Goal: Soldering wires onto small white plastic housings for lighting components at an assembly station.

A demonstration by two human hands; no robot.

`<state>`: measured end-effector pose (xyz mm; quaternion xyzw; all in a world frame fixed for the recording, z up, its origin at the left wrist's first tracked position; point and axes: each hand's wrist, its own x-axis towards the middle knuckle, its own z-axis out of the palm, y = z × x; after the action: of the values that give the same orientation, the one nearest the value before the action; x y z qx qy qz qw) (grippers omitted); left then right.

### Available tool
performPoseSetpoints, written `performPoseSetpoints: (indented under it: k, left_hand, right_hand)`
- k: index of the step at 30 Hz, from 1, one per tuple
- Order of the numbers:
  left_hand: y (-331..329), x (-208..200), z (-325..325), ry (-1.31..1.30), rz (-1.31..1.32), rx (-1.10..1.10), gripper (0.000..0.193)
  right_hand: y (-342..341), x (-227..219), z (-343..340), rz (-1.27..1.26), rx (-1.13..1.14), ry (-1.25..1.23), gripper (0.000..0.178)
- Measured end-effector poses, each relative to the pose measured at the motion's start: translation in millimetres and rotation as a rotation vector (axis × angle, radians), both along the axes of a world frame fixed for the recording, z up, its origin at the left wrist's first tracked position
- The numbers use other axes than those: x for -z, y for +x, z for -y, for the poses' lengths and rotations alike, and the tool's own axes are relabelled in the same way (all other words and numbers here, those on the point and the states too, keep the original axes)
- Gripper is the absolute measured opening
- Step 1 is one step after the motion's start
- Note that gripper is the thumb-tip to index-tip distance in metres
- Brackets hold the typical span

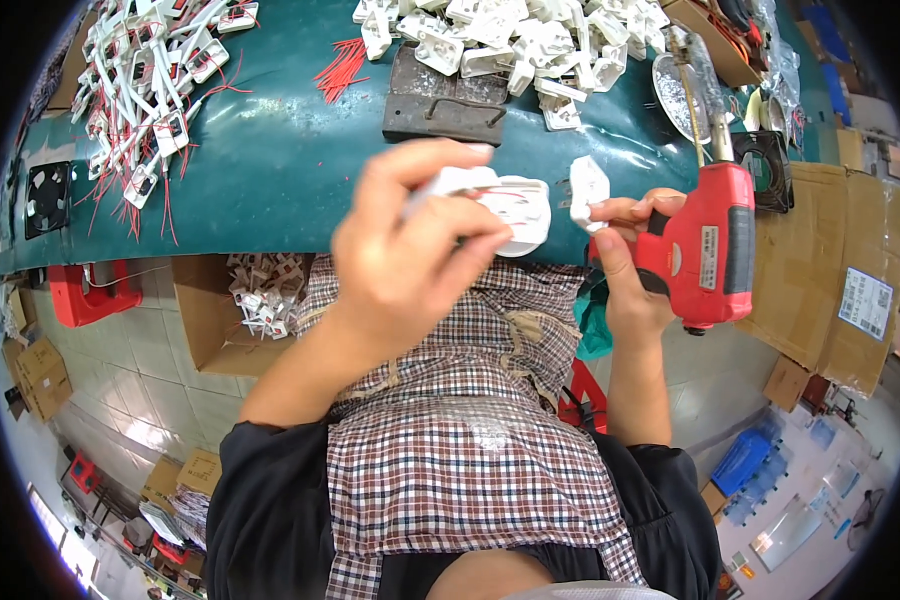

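My left hand [395, 240] is closed around a white plastic socket housing [525, 212] just above the table's near edge. Its open side faces up, and a thin red wire shows inside. My right hand [632, 285] grips a red and black soldering gun [708, 225], its long metal nose pointing away from me. Between the fingers of that same hand is a smaller white plug piece [590, 185] with metal pins toward the left. A narrow gap separates the two white parts. My left fingers hide part of the housing.
The green table [260, 150] carries a pile of white housings [530, 35], loose red wires [342, 70], a dark metal block [440, 110] with a handle, and wired white units [155, 90] at left. Near the gun's nose lies a metal dish [678, 95]. A cardboard box [810, 260] stands right.
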<state>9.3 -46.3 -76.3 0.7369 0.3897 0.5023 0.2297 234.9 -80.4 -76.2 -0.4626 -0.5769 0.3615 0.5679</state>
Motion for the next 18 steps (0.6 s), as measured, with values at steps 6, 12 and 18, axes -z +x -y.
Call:
performPoseSetpoints:
  k: [6, 12, 18]
  left_hand:
    - [-99, -30, 2, -0.537, -0.016, 0.031, 0.017]
    - [-213, -19, 43, -0.829, -0.492, -0.153, 0.013]
    - [-217, -10, 65, -0.728, -0.962, -0.47, 0.013]
  right_hand:
    - [-12, 8, 7, 0.025, -0.175, -0.111, 0.051]
    - [-13, 14, 7, 0.467, -0.015, -0.038, 0.04]
    - [-15, 19, 15, 0.481, 0.059, -0.065, 0.04]
